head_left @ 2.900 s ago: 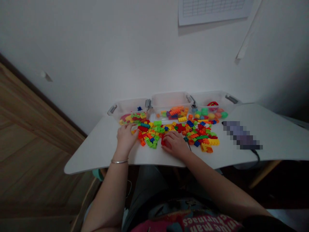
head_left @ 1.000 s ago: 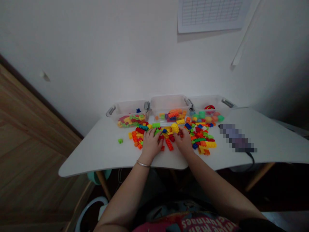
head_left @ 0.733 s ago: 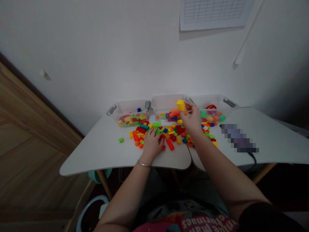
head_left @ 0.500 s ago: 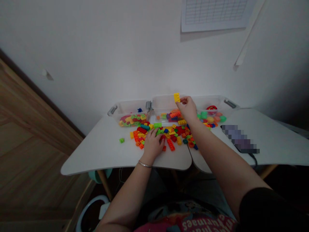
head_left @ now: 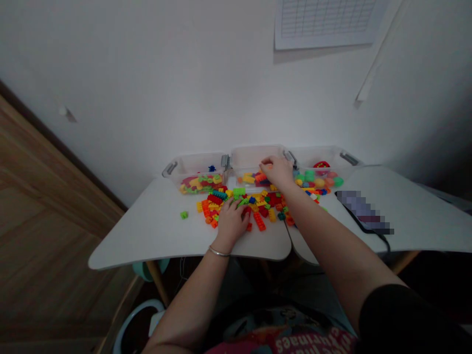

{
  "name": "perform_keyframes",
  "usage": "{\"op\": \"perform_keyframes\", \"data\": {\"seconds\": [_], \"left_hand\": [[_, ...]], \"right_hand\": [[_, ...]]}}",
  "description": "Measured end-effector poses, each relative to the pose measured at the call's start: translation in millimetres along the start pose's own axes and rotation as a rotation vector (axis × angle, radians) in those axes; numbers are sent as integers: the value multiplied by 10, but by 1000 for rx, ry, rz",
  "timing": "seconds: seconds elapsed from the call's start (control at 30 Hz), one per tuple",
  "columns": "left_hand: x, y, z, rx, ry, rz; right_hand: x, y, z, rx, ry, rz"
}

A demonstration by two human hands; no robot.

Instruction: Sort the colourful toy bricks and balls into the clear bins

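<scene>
- Lower and farther left than a moment ago, the right hand [head_left: 278, 171] hovers over the middle bin [head_left: 250, 156]; the yellow block [head_left: 249, 178] it held aloft now lies in that bin among orange and purple pieces.
- Fingers loosely curled, the right hand appears released; the left hand [head_left: 232, 221], a silver bracelet [head_left: 218, 252] at its wrist, rests on the pile of blocks [head_left: 275, 199] just as before. Whether it grips the red block [head_left: 246, 211] beside its thumb, one cannot tell.
- Two white tops meet at a seam to form the counter [head_left: 147, 238], where one green block [head_left: 184, 215] sits apart, left of the heap.
- Clear plastic bins line the back: the left bin [head_left: 199, 162] with mixed pieces, the right bin [head_left: 334, 155] with coloured balls [head_left: 319, 182].
- At right lies a pixelated device [head_left: 363, 211], its dark cable [head_left: 385, 241] trailing to the edge.
- Behind, a gridded sheet [head_left: 324, 22] hangs on a pale wall [head_left: 165, 73]; wooden panelling [head_left: 44, 206] stands at left in dim light.
</scene>
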State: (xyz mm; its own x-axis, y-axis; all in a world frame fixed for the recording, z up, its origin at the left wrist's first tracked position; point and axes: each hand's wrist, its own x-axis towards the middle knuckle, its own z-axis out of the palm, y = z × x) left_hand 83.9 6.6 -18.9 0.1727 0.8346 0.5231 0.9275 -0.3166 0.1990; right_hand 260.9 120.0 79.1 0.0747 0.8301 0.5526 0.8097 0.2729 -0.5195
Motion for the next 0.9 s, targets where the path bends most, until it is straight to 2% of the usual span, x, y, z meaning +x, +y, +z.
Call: {"op": "perform_keyframes", "data": {"seconds": [0.13, 0.17, 0.2, 0.3, 0.4, 0.47, 0.6, 0.9], "left_hand": [[-3, 0, 7, 0, -10, -5], [-2, -2, 11, 0, -12, -6], [-1, -4, 14, 0, -12, -7], [5, -7, 24, -2, -6, -4], [8, -6, 32, -14, -2, 1], [7, -7, 37, -20, -2, -2], [4, -11, 36, -13, -8, -8], [10, -21, 47, -4, -13, -7]], "right_hand": [[-152, 49, -85, 196, 204, -75], [-224, 63, -88, 221, 221, -93], [-310, 78, -78, 238, 207, -113], [-628, 123, 20, 236, 30, -229], [-945, 158, 158, 129, -152, -330], [-1099, 169, 230, 58, -215, -357], [-1213, 164, 307, -30, -244, -375], [-1171, 158, 371, -105, -231, -331]]}}
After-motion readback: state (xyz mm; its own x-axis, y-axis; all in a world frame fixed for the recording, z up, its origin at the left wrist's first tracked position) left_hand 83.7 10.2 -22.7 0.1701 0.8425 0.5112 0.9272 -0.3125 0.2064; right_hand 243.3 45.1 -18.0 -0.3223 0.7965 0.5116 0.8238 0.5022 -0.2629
